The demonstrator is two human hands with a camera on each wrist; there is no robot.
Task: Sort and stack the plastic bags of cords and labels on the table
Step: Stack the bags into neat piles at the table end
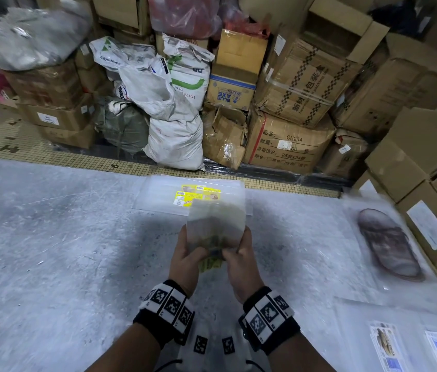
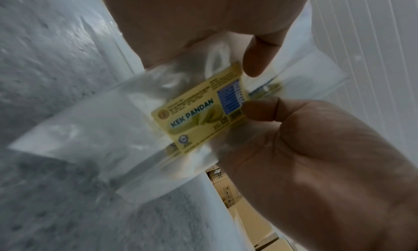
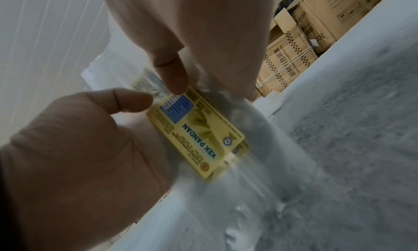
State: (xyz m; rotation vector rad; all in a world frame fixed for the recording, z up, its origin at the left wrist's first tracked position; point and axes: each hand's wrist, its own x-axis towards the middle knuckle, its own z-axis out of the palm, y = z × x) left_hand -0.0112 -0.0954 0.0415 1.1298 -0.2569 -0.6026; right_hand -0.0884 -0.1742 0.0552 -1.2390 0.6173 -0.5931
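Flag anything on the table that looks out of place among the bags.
A brown sandal lies on clear plastic at the table's right side. It is footwear, not a labelled bag like the one both hands hold.

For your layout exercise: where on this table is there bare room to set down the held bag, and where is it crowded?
Bare: the wide left table, and the strip between the hands and the yellow-label stack. Crowded: the right side, with the brown-item bag and label bags near the boxes. Both hands grip the bag.
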